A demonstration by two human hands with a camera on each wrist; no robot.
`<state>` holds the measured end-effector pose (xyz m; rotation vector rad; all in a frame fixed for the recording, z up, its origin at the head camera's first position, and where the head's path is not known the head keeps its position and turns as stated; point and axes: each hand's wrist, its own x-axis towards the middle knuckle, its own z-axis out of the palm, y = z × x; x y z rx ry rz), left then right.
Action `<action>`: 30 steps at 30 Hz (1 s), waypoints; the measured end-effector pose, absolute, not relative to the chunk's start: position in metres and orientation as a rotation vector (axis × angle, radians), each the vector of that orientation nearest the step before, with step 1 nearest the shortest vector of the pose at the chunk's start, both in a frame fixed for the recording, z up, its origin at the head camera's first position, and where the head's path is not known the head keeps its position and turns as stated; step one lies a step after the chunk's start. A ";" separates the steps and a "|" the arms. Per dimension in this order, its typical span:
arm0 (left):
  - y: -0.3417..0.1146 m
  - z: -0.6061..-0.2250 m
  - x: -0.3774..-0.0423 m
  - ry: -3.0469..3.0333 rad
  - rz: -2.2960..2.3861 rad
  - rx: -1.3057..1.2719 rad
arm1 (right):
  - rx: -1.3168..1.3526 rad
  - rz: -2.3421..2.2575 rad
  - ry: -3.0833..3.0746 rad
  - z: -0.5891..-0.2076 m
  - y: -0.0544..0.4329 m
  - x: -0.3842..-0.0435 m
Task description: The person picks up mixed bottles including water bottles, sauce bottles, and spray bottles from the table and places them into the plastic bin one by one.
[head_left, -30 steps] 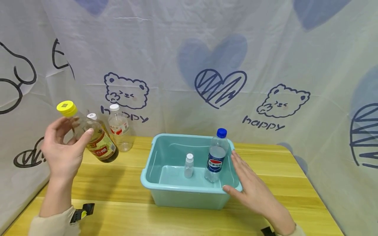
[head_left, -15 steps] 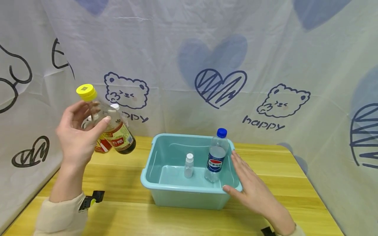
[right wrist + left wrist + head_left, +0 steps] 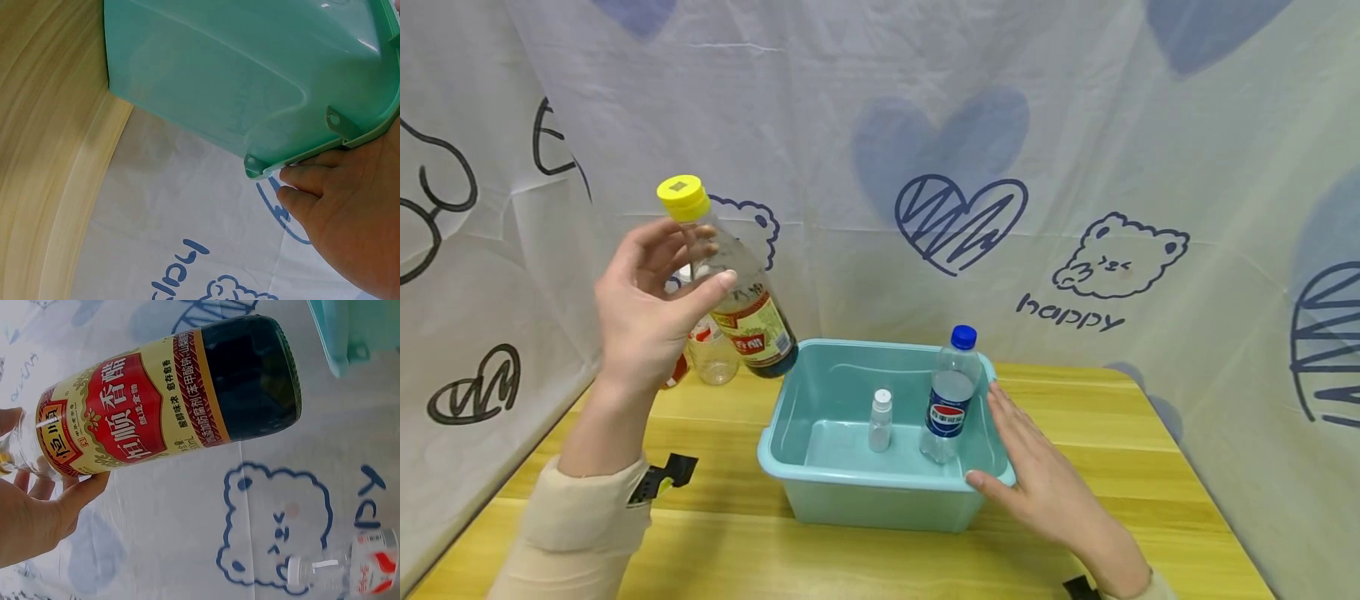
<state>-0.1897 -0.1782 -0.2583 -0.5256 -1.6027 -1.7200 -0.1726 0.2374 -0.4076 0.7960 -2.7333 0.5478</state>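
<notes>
One yellow-capped vinegar bottle [image 3: 752, 329], tilted, gripped by the left hand [image 3: 643, 321], near the teal tub [image 3: 880, 477]'s far left corner, right hand [image 3: 1037, 479] straight-fingered at the tub's right edge

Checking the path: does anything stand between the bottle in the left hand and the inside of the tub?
Only the tub's left rim: no other object shows between it and the yellow-capped bottle. The small white-capped bottle stands farther inside.

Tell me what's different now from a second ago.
The left hand has carried the yellow-capped bottle up and to the right, toward the bin, without letting go. The right hand stays at the bin's edge, with the small bottle and blue-capped bottle unmoved inside.
</notes>
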 end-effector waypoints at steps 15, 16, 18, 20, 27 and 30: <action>-0.141 -0.274 -0.212 -1.824 -1.734 -0.620 | 0.801 0.548 -2.737 -0.408 0.238 -0.173; -0.139 -0.276 -0.214 -1.852 -1.724 -0.616 | 0.799 0.549 -2.738 -0.408 0.238 -0.173; -0.136 -0.281 -0.216 -1.912 -1.702 -0.596 | 0.800 0.552 -2.737 -0.408 0.238 -0.173; -0.133 -0.286 -0.219 -1.960 -1.685 -0.592 | 0.802 0.558 -2.736 -0.408 0.238 -0.173; -0.130 -0.305 -0.228 -2.060 -1.697 -0.619 | 0.797 0.568 -2.743 -0.408 0.238 -0.173; -0.129 -0.312 -0.231 -2.091 -1.695 -0.623 | 0.799 0.568 -2.740 -0.408 0.238 -0.173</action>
